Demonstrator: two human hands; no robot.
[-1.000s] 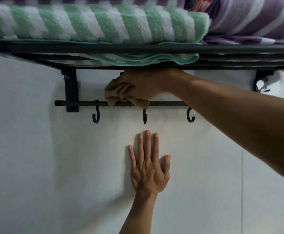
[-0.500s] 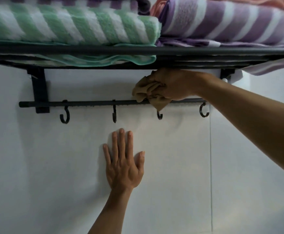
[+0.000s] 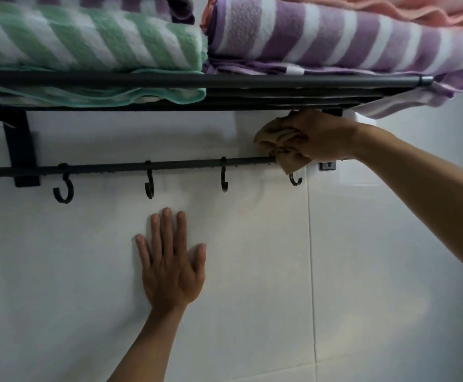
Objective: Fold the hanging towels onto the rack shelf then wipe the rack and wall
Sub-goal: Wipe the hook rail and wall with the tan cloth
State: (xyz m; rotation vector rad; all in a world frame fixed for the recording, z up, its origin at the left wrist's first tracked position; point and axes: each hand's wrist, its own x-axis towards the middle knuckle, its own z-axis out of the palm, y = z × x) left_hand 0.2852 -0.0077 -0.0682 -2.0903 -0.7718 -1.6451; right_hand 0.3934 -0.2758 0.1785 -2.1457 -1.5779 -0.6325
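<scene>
**Head view: cloth clenched on the rail, other palm flat on the wall**

Head camera is giving me one wide look up at the rack [image 3: 224,81]. I am seeing the right hand [image 3: 325,136] gripping a tan cloth [image 3: 281,146], fingers [image 3: 299,139] clenched around the bunched fabric. The cloth is pressing on the thin black rail [image 3: 131,166] near its right end, and a flap of it is hanging just below the fingers, partly covering the top of the rightmost hook [image 3: 296,180]. Three more hooks are hanging from the rail to the left of those fingers, well apart from them.

The left hand [image 3: 171,267] is lying flat on the white wall [image 3: 252,271], fingers [image 3: 166,230] released and stretched upward, holding nothing. Its fingertips are sitting below the rail, between the second and third hooks, not touching either.

Above the right-hand knuckles, the shelf is carrying the folded towels. The green striped towel [image 3: 87,42] is resting on the left part, with one edge sagging through the bars. The purple striped towel [image 3: 335,40] is lying just beside it on the right, one corner drooping past the shelf end above the right wrist. An orange towel [image 3: 417,9] is lying on top of the purple one. A black bracket [image 3: 18,144] is holding the rack to the wall, far left of both hands.
</scene>
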